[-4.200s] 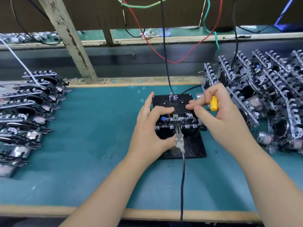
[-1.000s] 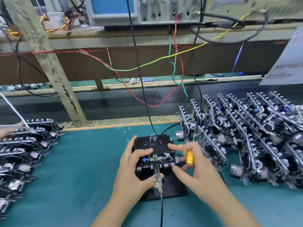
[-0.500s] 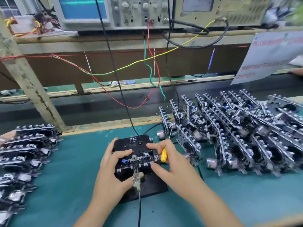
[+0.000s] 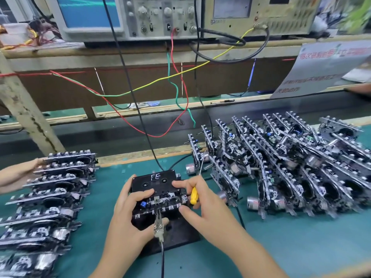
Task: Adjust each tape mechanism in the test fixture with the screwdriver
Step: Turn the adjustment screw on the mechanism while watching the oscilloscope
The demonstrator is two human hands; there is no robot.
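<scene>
A tape mechanism [image 4: 160, 203] sits in the black test fixture [image 4: 180, 235] at the middle of the bench, with a black cassette marked "FE" [image 4: 155, 182] loaded in it. My left hand [image 4: 128, 219] grips the mechanism from the left, index finger over its top and thumb at its front edge. My right hand [image 4: 202, 209] holds a yellow-handled screwdriver [image 4: 194, 194] whose thin shaft points up and away; its index finger rests on the cassette and its thumb touches the mechanism's front right. An alligator clip [image 4: 158, 227] with a black lead hangs at the front.
Rows of tape mechanisms lie at the left [image 4: 46, 199] and a dense pile stands at the right [image 4: 291, 167]. Another person's hand [image 4: 22, 171] touches the left row. An oscilloscope [image 4: 124, 17] and test gear sit on the shelf behind, with wires [image 4: 174, 83] hanging down.
The camera has tilted up, bringing the oscilloscope and shelf into view. Both hands stay on the mechanism in the fixture; the screwdriver keeps its place in my right hand.
</scene>
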